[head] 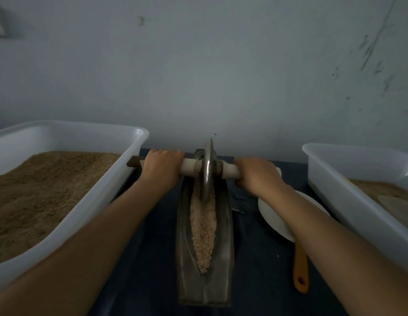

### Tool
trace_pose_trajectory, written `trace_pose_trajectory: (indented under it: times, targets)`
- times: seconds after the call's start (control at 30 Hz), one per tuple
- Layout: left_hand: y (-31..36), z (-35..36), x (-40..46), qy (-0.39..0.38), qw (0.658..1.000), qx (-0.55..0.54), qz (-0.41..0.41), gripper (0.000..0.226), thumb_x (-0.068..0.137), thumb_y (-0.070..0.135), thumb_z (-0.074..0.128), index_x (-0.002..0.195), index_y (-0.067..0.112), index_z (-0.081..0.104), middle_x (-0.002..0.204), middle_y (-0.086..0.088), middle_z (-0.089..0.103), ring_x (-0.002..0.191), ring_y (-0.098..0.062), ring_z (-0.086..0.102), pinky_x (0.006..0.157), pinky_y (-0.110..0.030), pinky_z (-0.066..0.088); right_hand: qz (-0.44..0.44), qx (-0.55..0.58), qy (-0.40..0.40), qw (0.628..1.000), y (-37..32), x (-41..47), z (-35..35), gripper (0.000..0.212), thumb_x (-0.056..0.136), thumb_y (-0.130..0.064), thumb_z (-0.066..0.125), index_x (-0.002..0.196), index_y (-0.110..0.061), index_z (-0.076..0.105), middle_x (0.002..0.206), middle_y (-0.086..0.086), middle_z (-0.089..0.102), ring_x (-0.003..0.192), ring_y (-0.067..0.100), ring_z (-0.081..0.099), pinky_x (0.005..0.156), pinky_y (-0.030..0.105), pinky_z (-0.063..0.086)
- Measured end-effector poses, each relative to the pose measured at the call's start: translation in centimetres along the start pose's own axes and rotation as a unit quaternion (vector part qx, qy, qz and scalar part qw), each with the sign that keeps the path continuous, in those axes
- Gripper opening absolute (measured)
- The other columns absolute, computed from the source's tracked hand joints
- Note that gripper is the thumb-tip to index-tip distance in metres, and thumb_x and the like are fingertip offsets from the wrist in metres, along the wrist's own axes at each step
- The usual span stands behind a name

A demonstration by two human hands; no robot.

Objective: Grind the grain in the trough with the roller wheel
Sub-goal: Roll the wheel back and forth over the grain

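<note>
A long, narrow metal trough lies lengthwise on the dark cloth in the middle, its groove filled with pale crushed grain. A metal roller wheel stands upright in the groove near the trough's far end, on a pale handle bar that runs crosswise through it. My left hand grips the bar left of the wheel. My right hand grips the bar on the wheel's right. Both arms are stretched forward.
A white plastic tub full of brown grain stands at the left. Another white tub with some grain stands at the right. A white plate and an orange-handled utensil lie right of the trough. A grey wall rises just behind.
</note>
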State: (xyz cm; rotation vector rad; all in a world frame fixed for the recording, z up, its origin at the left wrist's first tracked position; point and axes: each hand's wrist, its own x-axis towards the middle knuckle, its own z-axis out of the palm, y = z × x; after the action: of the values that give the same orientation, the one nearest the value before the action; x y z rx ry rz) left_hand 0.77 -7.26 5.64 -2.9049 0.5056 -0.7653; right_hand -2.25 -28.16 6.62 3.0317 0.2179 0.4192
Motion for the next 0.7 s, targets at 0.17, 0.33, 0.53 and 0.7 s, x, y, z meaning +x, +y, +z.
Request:
trace_pose_trajectory:
  times: [0.17,0.33,0.53,0.7]
  targets:
    - [0.3,-0.3,-1.7,-0.003,1.0,-0.005,0.022,0.018,0.087,0.028,0.057,0.1,0.021,0.046,0.1,0.001,0.062,0.091,-0.016,0.058,0.083,-0.028,0.039,-0.016,0.006,-0.014,1.0,-0.1,-1.9,0.2,0.023,0.083,-0.022,0.058,0.104,-0.017,0.051,0.103,0.004,0.061,0.092,0.022,0.056,0.063,0.029,0.032]
    - [0.3,-1.4,-5.2,-0.029,0.998,-0.043,0.03,0.024,0.086,0.033,0.059,0.103,0.025,0.043,0.108,0.005,0.059,0.098,-0.013,0.056,0.086,-0.027,0.039,-0.067,0.004,0.032,0.997,-0.7,-5.6,-0.5,0.018,0.084,-0.028,0.058,0.099,-0.02,0.051,0.097,-0.001,0.06,0.087,0.019,0.056,0.061,0.029,0.027]
    - [0.4,-3.2,-8.0,-0.027,0.996,-0.064,0.055,0.029,0.084,0.039,0.058,0.09,0.035,0.03,0.105,0.013,0.057,0.098,-0.007,0.055,0.08,-0.022,0.033,-0.073,0.045,-0.042,0.995,-1.4,-8.8,-2.7,0.019,0.087,-0.027,0.057,0.104,-0.024,0.05,0.1,-0.005,0.059,0.092,0.015,0.056,0.073,0.028,0.04]
    - [0.3,-3.4,-8.0,-0.026,0.996,-0.063,0.057,0.027,0.085,0.039,0.058,0.093,0.034,0.033,0.105,0.013,0.057,0.097,-0.008,0.055,0.077,-0.022,0.031,-0.07,0.047,-0.054,0.995,-1.4,-9.0,-3.0,0.017,0.086,-0.025,0.056,0.101,-0.026,0.05,0.098,-0.004,0.059,0.09,0.016,0.057,0.069,0.027,0.037]
